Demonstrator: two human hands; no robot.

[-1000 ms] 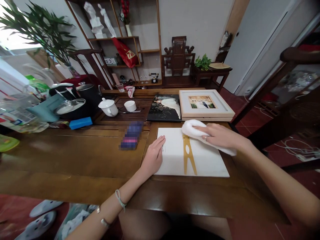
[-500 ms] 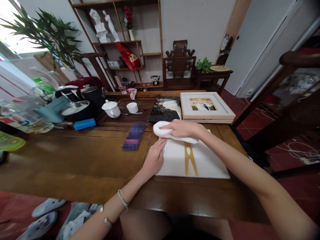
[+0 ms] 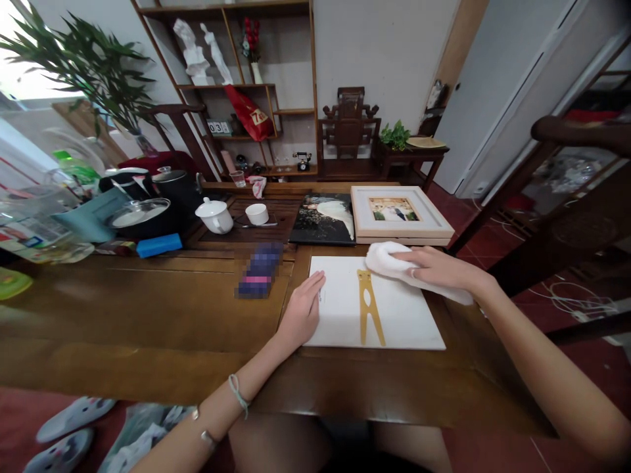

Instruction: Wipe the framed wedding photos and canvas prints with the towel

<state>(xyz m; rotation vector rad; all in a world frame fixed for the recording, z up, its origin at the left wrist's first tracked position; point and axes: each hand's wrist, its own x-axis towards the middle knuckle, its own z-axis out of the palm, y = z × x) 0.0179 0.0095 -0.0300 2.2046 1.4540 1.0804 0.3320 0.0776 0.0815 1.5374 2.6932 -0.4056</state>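
A white panel (image 3: 340, 315) with a gold stand-shaped piece (image 3: 367, 305) in its middle lies flat on the wooden table. Along its left edge rests my left hand (image 3: 302, 309), open, the fingers stretched out and close together on the panel. My right hand (image 3: 438, 268) grips a folded white cloth (image 3: 387, 257) over the panel's far right corner, and one end of the cloth hangs past the right edge. Just behind the panel are a dark photo panel (image 3: 323, 220) and a framed picture (image 3: 401, 211) in a pale wooden frame.
Left of the panel lies a blurred dark blue item (image 3: 259, 270). Further left stand a white lidded cup (image 3: 214, 215), a small white bowl (image 3: 257, 213), a blue box (image 3: 159, 246) and a black pot (image 3: 142, 220). A dark wooden chair (image 3: 582, 171) is at the right.
My right hand has moved right with the cloth, from the panel's far left corner to its far right corner, uncovering the gold piece's top. My left hand stays at the left edge.
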